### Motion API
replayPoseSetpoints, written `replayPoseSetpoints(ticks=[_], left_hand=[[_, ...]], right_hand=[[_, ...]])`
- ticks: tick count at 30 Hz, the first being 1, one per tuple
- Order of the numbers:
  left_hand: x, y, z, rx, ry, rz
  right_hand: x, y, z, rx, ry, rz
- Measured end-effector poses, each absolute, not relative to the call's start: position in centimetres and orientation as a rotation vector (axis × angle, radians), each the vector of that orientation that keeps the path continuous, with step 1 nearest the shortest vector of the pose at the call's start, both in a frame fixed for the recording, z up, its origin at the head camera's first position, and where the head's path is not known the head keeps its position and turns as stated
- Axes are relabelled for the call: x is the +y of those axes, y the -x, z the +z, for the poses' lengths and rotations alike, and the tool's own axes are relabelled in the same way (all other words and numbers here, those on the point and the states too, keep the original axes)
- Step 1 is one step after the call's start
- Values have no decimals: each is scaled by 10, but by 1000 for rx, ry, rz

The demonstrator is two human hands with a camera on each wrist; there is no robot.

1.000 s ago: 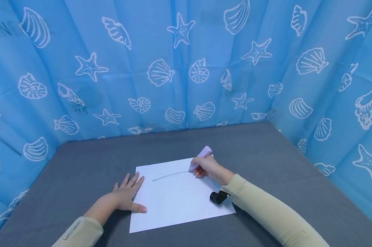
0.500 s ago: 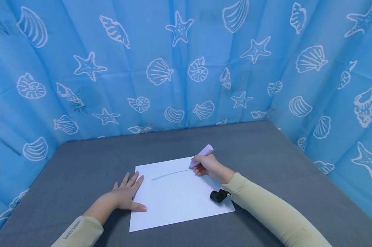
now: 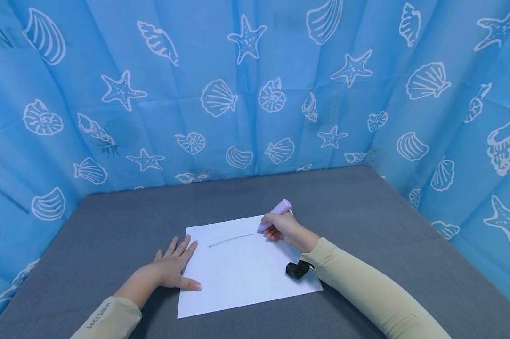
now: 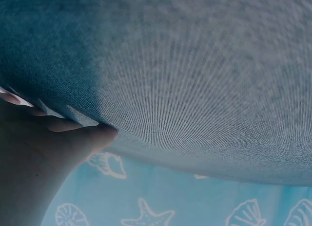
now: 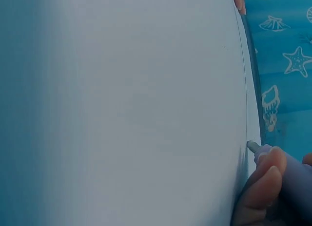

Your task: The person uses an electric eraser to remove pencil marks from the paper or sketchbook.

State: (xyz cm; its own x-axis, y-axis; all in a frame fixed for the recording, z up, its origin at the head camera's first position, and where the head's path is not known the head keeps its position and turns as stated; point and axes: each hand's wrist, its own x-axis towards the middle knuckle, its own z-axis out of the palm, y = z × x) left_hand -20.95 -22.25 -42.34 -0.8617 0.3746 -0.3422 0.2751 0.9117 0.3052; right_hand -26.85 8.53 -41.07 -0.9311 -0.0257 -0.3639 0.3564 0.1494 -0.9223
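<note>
A white sheet of paper (image 3: 238,278) lies on the grey cloth-covered table. Across its upper part runs a thin grey line (image 3: 231,239), slightly curved. My right hand (image 3: 286,228) pinches a thick lavender marker (image 3: 281,207), tilted with its tip down at the line's right end. In the right wrist view, thumb and finger grip the marker (image 5: 292,179) near its grey tip, which meets the paper (image 5: 146,109). My left hand (image 3: 170,268) lies flat with spread fingers over the sheet's left edge. The left wrist view shows that hand (image 4: 63,143) low against the cloth.
A small black camera (image 3: 297,270) sits at the right wrist, above the paper's right side. Grey tablecloth (image 3: 344,197) surrounds the sheet. Blue curtains (image 3: 246,70) with white shells and starfish stand behind the table and along its sides.
The marker tip shifted slightly right of the line's end half a second ago, then came back left to it. The line looks about as long as before. The left hand stays put.
</note>
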Motion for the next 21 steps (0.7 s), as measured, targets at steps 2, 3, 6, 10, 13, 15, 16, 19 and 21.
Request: replayPoseSetpoints(ticks=[2, 3, 6, 10, 13, 15, 16, 19, 21], left_hand=[[-221, 208, -420, 2667, -478, 337], [-220, 207, -418, 2663, -479, 333], [-219, 205, -415, 2657, -481, 317], [-218, 205, -413, 2651, -476, 309], [-218, 205, -412, 2650, -478, 313], [-218, 205, -412, 2650, -482, 320], [-218, 205, -412, 2651, -484, 320], [-218, 204, -411, 2649, -486, 317], [-218, 205, -411, 2648, -486, 317]], right_hand=[[85, 268, -411, 2151, -312, -1821], [85, 268, -411, 2151, -310, -1819], [85, 268, -411, 2146, -299, -1813], [86, 267, -410, 2141, -287, -1820], [86, 266, -409, 2151, -269, -1796], [86, 266, -409, 2152, -263, -1793], [86, 266, -408, 2139, -268, -1802], [86, 266, -409, 2105, -270, -1843], [85, 266, -410, 2074, -286, -1888]])
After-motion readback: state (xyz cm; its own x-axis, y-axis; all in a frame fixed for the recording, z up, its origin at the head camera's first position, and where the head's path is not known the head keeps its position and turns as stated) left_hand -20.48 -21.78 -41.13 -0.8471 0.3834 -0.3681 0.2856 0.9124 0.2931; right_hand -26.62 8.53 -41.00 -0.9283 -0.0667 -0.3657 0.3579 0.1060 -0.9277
